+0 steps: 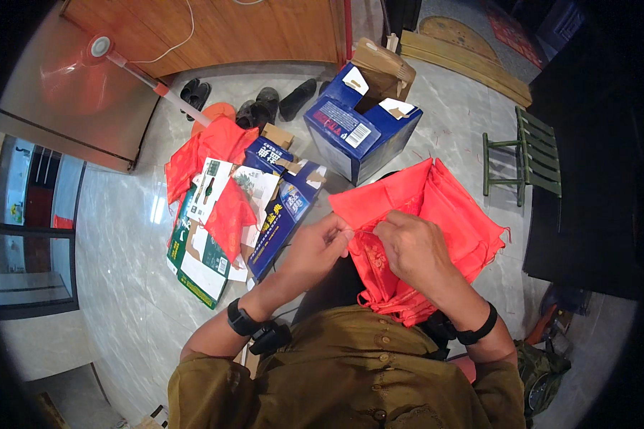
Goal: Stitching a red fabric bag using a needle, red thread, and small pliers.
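Layered, creased bright red cloth [461, 214] lies bunched at 3 o'clock from the view's centre, loose strings along its edges. Its 9 o'clock edge is pinched up, with a patterned, glossy part showing just below.

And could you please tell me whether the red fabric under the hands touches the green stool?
Apart: the head view shows pale floor between the red fabric and the green stool.

The person wears a brown button-front shirt [340, 368], short sleeves [206, 390], a black left wristband [241, 319] and a black right wristband [479, 327].
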Motion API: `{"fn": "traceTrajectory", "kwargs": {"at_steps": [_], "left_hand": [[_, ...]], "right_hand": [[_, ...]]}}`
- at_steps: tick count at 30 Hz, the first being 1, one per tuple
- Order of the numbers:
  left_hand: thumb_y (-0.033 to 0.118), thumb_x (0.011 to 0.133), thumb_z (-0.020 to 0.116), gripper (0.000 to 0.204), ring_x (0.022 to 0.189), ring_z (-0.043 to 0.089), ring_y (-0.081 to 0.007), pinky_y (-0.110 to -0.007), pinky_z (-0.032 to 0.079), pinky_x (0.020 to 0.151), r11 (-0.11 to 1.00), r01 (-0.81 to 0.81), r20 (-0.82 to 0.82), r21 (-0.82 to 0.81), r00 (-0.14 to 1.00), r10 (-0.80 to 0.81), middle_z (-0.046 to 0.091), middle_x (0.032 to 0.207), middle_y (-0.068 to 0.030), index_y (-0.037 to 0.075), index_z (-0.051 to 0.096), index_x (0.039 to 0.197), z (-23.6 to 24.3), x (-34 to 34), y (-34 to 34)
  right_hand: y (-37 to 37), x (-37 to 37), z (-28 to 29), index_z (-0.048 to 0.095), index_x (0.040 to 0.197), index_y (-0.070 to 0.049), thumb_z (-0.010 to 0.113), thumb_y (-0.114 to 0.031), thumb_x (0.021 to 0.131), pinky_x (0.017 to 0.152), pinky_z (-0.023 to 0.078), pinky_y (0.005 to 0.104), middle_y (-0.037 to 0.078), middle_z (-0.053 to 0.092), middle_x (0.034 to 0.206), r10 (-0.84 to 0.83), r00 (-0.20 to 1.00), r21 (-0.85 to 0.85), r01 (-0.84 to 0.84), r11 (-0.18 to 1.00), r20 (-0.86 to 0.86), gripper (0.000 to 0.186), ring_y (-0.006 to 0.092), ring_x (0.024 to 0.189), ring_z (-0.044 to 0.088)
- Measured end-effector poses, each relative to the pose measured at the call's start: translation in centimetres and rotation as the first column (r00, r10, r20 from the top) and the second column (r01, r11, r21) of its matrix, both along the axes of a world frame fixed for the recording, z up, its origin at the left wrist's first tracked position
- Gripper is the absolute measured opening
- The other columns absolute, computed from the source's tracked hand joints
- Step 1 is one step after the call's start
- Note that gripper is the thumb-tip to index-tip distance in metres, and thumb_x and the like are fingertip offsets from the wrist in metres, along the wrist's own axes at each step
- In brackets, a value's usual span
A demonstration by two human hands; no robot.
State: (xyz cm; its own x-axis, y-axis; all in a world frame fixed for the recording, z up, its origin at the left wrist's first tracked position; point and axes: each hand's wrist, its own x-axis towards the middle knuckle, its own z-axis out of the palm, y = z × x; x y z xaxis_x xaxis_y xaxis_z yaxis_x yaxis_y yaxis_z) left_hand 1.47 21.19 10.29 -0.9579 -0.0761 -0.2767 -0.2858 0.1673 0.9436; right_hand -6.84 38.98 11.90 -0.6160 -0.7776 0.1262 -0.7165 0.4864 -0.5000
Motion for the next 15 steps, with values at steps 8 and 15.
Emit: {"fn": "traceTrajectory", "kwargs": {"at_steps": [8, 15], "left_hand": [[0.018, 0.093, 0.053, 0.015, 0.059, 0.047, -0.0025, -0.02, 0.037, 0.053, 0.989, -0.015, 0.015, 0.147, 1.0, 0.013, 0.054, 0.067, 0.0025, 0.004, 0.056, 0.09, -0.4, 0.5, 0.9], [0.017, 0.093, 0.053, 0.014, 0.062, 0.046, -0.0028, -0.019, 0.037, 0.057, 0.965, 0.003, 0.045, 0.261, 0.999, -0.015, 0.052, 0.07, 0.0021, 0.003, 0.054, 0.092, 0.1, -0.4, 2.1]], "right_hand": [[-0.8, 0.1, -2.1, 0.062, 0.086, 0.0, 0.06, 0.0, 0.076, 0.051, 0.047, 0.0343, 0.012, 0.059, 0.076, -0.046, 0.989, -0.337, 0.091, 0.937, 0.14, 0.01, 0.0251, 0.06, 0.059], [0.5, -1.1, -1.9, 0.061, 0.087, -0.002, 0.061, -0.005, 0.082, 0.055, 0.044, 0.0233, 0.002, 0.059, 0.08, 0.069, 0.493, -0.261, 0.331, 0.907, 0.867, 0.005, 0.009, 0.062, 0.055]]}}
